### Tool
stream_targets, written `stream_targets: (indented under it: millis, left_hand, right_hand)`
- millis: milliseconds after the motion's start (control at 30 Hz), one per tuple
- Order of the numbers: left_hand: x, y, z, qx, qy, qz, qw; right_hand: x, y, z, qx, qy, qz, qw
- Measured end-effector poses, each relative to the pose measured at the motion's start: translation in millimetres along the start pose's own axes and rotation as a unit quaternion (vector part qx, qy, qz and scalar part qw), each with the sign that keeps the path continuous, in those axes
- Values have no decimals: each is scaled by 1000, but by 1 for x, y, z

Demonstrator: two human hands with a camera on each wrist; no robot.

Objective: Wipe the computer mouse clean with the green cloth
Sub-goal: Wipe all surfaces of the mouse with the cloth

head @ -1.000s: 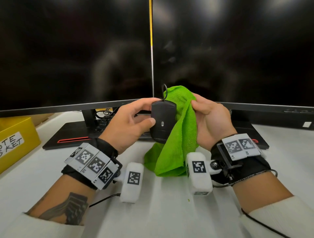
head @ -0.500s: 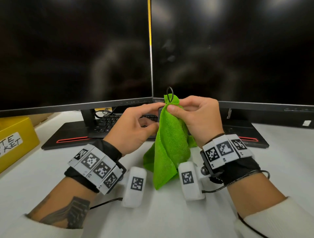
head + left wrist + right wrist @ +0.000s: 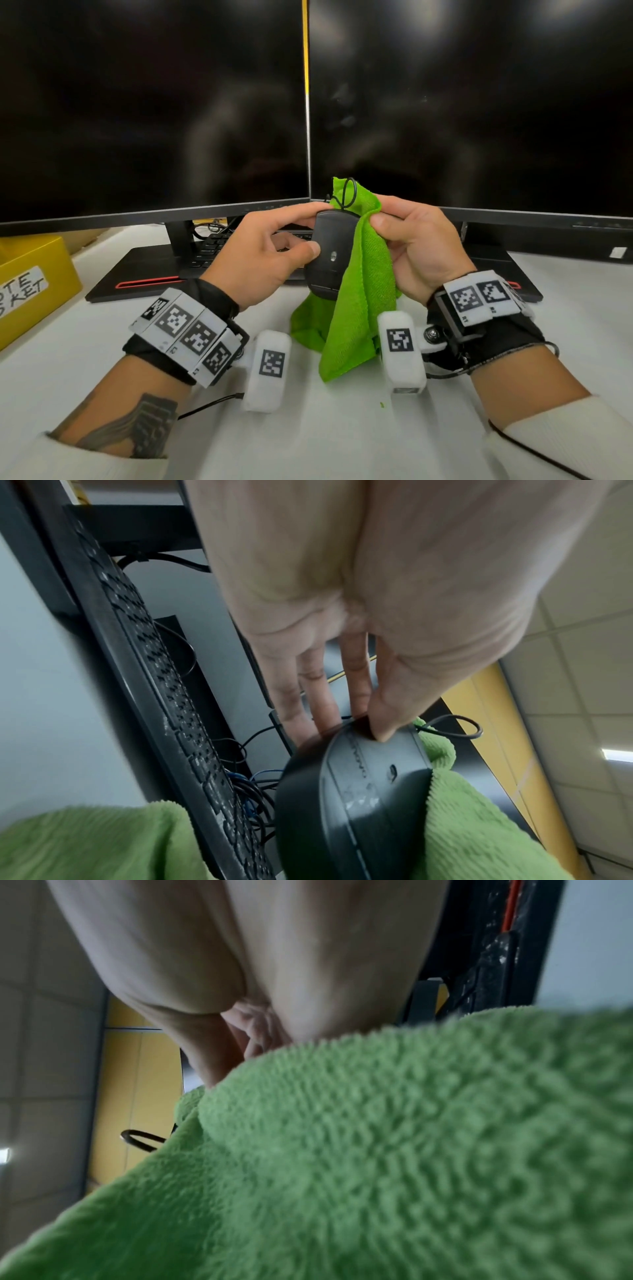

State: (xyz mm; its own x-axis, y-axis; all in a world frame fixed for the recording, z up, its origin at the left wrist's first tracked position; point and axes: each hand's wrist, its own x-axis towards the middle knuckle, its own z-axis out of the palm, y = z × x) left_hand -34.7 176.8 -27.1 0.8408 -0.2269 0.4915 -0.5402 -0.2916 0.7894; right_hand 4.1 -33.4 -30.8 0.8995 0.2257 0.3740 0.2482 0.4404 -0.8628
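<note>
Left hand (image 3: 260, 260) grips the black wired computer mouse (image 3: 330, 253), held up above the white desk (image 3: 325, 428), underside facing the head camera. Thumb presses the underside near its middle, fingers curl round the far side. Left wrist view confirms: thumb tip on the base plate, fingers (image 3: 308, 696) behind the mouse body.

Right hand (image 3: 418, 246) pinches the bright green microfibre cloth (image 3: 359, 294) between thumb and curled fingers, just beside the mouse's right edge. Cloth is draped behind and along the right side of the mouse, touching it; the loose end hangs down to the desk between the two wrists. Right wrist view is mostly blurred green pile; fingers there are hidden by the cloth.

Thin black mouse cable (image 3: 347, 193) loops up above the top of the cloth.

Behind: two dark monitors (image 3: 154, 109) side by side, a black keyboard (image 3: 212, 248) under the left one. Yellow bin (image 3: 34, 274) with a handwritten white label at far left. Small green speck (image 3: 382, 404) on the desk near the right wrist.
</note>
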Motion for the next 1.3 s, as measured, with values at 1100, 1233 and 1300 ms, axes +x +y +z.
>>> stream_targets:
  millis: [1100, 1233, 1300]
  left_hand:
    - [4, 7, 10, 54, 75, 67, 993]
    - [3, 6, 12, 67, 63, 56, 994]
    - [3, 6, 12, 72, 57, 57, 994]
  right_hand:
    - [3, 12, 23, 109, 49, 110, 987]
    - [4, 12, 28, 94, 40, 106, 989]
    - [2, 12, 30, 55, 33, 81, 995]
